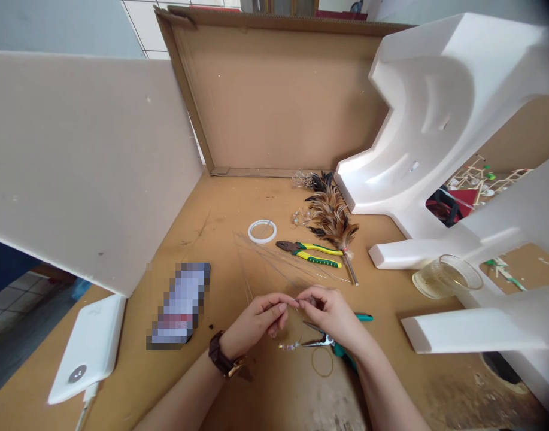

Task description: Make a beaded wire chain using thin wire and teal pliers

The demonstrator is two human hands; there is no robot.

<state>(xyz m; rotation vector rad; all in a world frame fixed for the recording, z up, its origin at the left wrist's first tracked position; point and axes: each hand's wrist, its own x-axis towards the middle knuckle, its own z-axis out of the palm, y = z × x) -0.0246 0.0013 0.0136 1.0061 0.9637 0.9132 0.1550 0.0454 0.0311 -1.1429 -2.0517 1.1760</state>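
Observation:
My left hand, with a dark watch on its wrist, meets my right hand at the fingertips over the table. Both hands pinch something thin and small between them, too fine to make out. Beneath my right hand lie teal-handled long-nose pliers with open jaws. Small beads on a wire lie by the jaw tips, and a thin yellowish ring is just below. Thin wires spread out beyond my hands, near yellow-green pliers and a white ring-shaped spool.
A blurred phone and a white power bank lie left. A feather duster lies beyond the pliers. White foam pieces and a glass stand right. A cardboard box stands behind.

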